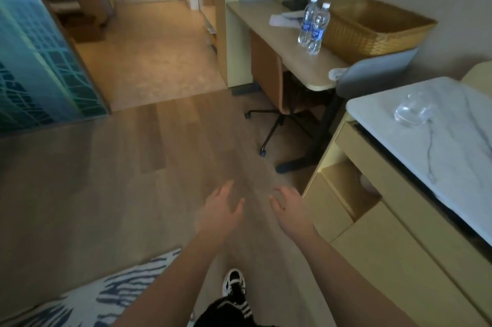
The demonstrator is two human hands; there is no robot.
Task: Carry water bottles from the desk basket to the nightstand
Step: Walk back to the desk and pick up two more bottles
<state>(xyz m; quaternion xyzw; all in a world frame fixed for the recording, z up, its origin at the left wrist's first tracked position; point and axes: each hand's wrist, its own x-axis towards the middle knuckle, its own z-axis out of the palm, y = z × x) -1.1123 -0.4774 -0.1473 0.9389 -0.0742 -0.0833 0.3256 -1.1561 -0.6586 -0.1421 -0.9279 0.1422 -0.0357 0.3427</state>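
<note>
Both hands are out in front and carrying nothing: the left hand point(222, 208) with its fingers point(237, 206) spread loosely apart, the right hand point(288, 208) likewise relaxed and splayed, palms down over the wood floor point(133, 161). By my reading this is the approach leg, walking toward the pickup with no grasp begun.

Take the wicker basket point(372, 27) as the landmark. It sits on the counter point(282, 42) against the wall, and from this angle its inside looks bare. The two water bottles point(312, 26) stand just beside the basket, on its side toward the room, touching or nearly touching each other and close against the wicker. So they are on the counter, not in the basket. Some papers point(283, 19) lie on the far side of the bottles from the basket. An office chair point(274, 79) is tucked under the counter below the basket.

Both bottles stand upright, long axis vertical, white caps up, blue labels around the middle. That suits a side wrap around the body of each.

The marble-topped nightstand point(431, 124) lies nearer than the basket, toward the viewer, well apart from the bottles, with a clear crumpled object point(411, 112) on its top.

Next move, as I judge it: close the distance to the counter, reach past the chair, and curl one hand around each bottle below the shoulder. The pair stand tight together, so one could tip the other.
</note>
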